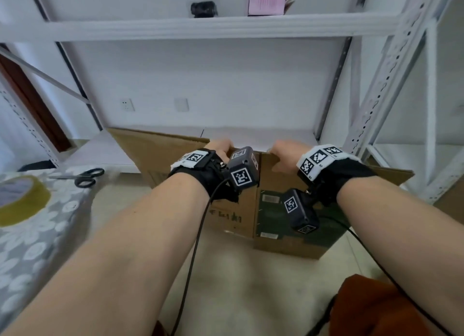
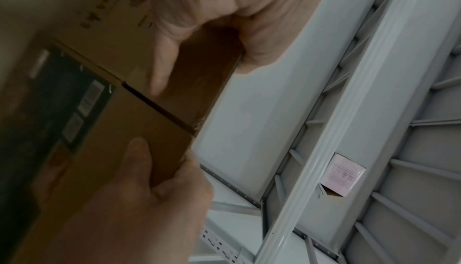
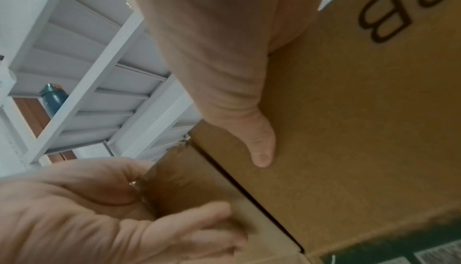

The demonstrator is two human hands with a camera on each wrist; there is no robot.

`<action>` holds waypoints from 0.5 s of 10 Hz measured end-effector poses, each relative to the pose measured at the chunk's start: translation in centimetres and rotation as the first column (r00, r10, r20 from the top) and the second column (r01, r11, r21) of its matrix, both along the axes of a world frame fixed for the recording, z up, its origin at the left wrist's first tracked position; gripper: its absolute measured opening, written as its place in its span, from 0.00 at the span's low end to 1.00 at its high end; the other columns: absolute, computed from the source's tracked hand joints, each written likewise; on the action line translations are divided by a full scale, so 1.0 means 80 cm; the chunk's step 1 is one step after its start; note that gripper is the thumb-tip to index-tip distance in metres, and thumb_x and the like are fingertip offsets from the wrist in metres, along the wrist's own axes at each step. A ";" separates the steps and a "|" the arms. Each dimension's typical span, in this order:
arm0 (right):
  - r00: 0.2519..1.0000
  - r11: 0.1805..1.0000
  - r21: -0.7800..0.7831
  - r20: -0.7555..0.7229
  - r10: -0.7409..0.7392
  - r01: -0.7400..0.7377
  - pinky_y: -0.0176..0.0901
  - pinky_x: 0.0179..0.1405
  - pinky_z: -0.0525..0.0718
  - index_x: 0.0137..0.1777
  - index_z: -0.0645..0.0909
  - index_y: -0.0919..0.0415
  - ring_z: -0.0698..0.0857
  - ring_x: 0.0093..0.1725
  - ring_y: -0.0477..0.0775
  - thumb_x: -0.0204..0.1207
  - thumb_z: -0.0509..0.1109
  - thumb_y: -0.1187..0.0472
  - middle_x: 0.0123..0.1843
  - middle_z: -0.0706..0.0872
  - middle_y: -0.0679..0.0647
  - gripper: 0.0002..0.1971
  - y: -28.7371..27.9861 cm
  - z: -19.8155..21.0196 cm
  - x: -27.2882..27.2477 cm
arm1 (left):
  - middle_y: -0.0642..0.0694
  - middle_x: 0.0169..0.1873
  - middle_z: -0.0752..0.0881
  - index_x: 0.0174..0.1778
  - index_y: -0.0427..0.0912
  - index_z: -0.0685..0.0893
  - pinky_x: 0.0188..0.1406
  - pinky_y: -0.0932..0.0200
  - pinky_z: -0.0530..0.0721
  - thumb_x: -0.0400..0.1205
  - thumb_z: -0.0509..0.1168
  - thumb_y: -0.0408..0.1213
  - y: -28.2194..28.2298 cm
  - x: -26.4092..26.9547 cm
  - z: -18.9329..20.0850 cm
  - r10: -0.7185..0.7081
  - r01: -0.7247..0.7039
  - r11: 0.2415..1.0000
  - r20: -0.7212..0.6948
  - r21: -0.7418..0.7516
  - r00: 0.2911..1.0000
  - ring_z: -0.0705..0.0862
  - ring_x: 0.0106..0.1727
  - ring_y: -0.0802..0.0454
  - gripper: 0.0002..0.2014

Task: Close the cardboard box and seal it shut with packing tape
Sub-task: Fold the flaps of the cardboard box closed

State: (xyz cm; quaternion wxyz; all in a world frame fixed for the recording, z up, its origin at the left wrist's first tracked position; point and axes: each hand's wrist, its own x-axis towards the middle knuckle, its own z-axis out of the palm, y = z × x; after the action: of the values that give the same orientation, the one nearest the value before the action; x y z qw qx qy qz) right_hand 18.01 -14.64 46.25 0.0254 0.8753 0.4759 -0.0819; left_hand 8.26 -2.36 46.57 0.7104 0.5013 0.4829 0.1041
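Head cam: near left, a packing tape roll and scissors lie on a floral cloth, well apart from the work. Further out, the cardboard box sits on the floor w/ two upright flaps meeting at a seam. Left hand and right hand each curl over a flap's top edge, thumbs on the near face, either side of the seam. Judgement: corrugated board, stiff but light, creases easily; best held near the flap edges. Behind, white shelving.
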 end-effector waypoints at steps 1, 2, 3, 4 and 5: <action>0.998 0.998 0.045 -0.045 -0.041 0.043 0.49 0.50 0.84 0.57 0.84 0.65 0.87 0.51 0.61 0.77 0.70 0.61 0.52 0.89 0.61 0.12 0.000 0.003 -0.006 | 0.38 0.35 0.74 0.36 0.37 0.69 0.65 0.45 0.79 0.81 0.59 0.31 -0.001 0.000 -0.006 0.026 -0.018 0.988 0.050 -0.154 0.998 0.80 0.44 0.41 0.08; 0.993 0.996 0.061 -0.095 -0.065 0.071 0.48 0.50 0.84 0.58 0.83 0.67 0.87 0.52 0.62 0.75 0.72 0.62 0.53 0.88 0.62 0.13 0.003 0.003 -0.015 | 0.37 0.39 0.77 0.38 0.37 0.73 0.71 0.36 0.73 0.76 0.64 0.34 -0.003 -0.006 -0.013 -0.039 0.058 0.986 0.123 -0.155 0.992 0.81 0.56 0.40 0.06; 0.987 0.990 0.085 -0.129 -0.099 0.111 0.49 0.50 0.85 0.56 0.84 0.66 0.87 0.51 0.62 0.74 0.73 0.62 0.51 0.89 0.62 0.13 0.015 0.010 -0.018 | 0.38 0.40 0.77 0.39 0.38 0.74 0.70 0.39 0.75 0.78 0.64 0.34 0.002 -0.008 -0.005 -0.101 0.103 0.994 0.062 -0.034 0.993 0.80 0.55 0.41 0.05; 0.974 0.981 0.104 -0.173 -0.146 0.166 0.51 0.50 0.87 0.50 0.85 0.64 0.88 0.44 0.60 0.70 0.74 0.60 0.45 0.90 0.59 0.11 0.031 0.018 -0.019 | 0.37 0.44 0.79 0.41 0.39 0.75 0.63 0.43 0.82 0.80 0.64 0.37 0.009 -0.002 0.004 -0.100 0.098 0.995 0.056 0.029 0.993 0.83 0.55 0.41 0.07; 0.970 0.976 0.108 -0.170 -0.171 0.191 0.52 0.49 0.88 0.47 0.83 0.65 0.88 0.42 0.61 0.68 0.75 0.59 0.41 0.89 0.60 0.12 0.044 0.014 -0.021 | 0.37 0.44 0.78 0.41 0.40 0.74 0.58 0.42 0.84 0.81 0.68 0.42 0.001 -0.006 0.002 -0.148 0.146 0.989 0.060 0.032 0.987 0.81 0.49 0.38 0.12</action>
State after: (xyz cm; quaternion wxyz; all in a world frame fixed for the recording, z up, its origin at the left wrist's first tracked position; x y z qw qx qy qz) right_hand 16.32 -11.12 47.40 -0.0746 0.9057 0.3984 -0.1241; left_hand 7.81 -2.29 46.73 0.7241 0.5416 0.4206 0.0737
